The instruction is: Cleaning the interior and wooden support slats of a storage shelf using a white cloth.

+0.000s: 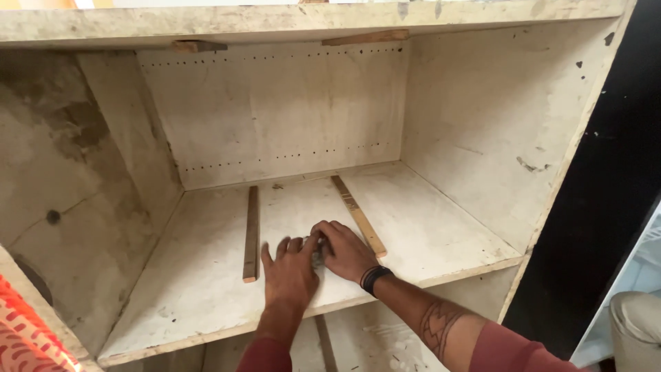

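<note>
My left hand (289, 272) lies flat, fingers spread, on the lower shelf board (427, 234) of a worn white cupboard. My right hand (346, 249) rests beside it, fingers curled over a small dark grey wad (318, 251) that shows between both hands; what it is cannot be told. A black band sits on my right wrist. Two thin wooden strips lie on the shelf: one (251, 233) left of my hands, one (358, 215) angled just right of my right hand.
The cupboard has a back panel (275, 110) with rows of small holes, stained side walls and a top board (275, 21). A black panel (599, 193) stands at the right. Red patterned fabric (27, 337) shows at bottom left.
</note>
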